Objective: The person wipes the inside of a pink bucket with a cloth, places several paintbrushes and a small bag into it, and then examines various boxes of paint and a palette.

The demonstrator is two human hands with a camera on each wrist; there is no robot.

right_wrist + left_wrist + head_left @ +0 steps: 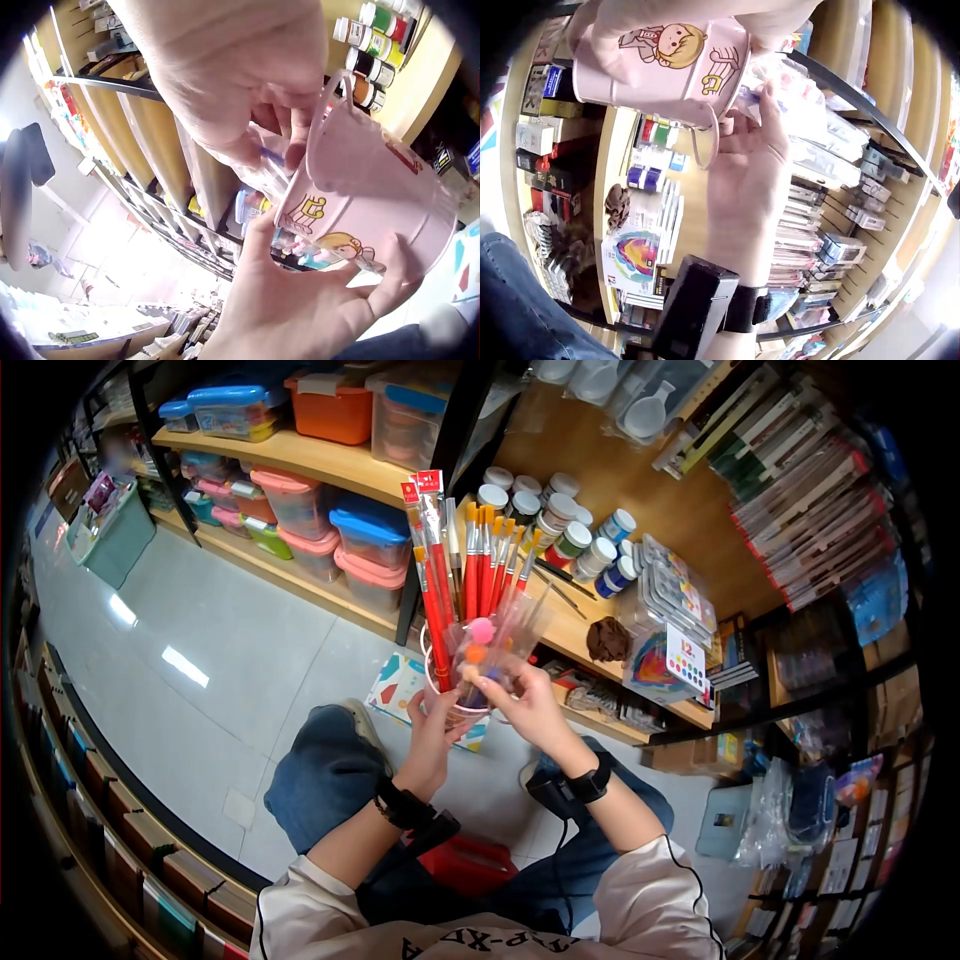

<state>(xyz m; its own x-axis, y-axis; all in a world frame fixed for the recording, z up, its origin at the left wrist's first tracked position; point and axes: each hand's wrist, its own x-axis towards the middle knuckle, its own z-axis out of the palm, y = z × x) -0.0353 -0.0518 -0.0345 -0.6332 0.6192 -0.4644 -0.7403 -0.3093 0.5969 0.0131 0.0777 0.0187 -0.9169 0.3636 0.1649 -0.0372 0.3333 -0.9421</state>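
A pink bucket with cartoon figures holds several red-handled paintbrushes, bristles upward. My left hand grips the bucket's side, its thumb and fingers spread round the wall in the right wrist view. At the rim, my right hand pinches a clear plastic packet with pink and orange round pieces in it. The packet leans among the brushes; its lower end is hidden. The bucket's thin handle hangs by the rim in the left wrist view.
Paint jars and a brown crumpled item stand on the wooden shelf ahead. Lidded boxes fill the shelves at left. A patterned box lies on the floor beneath the bucket, between the person's knees and the shelf.
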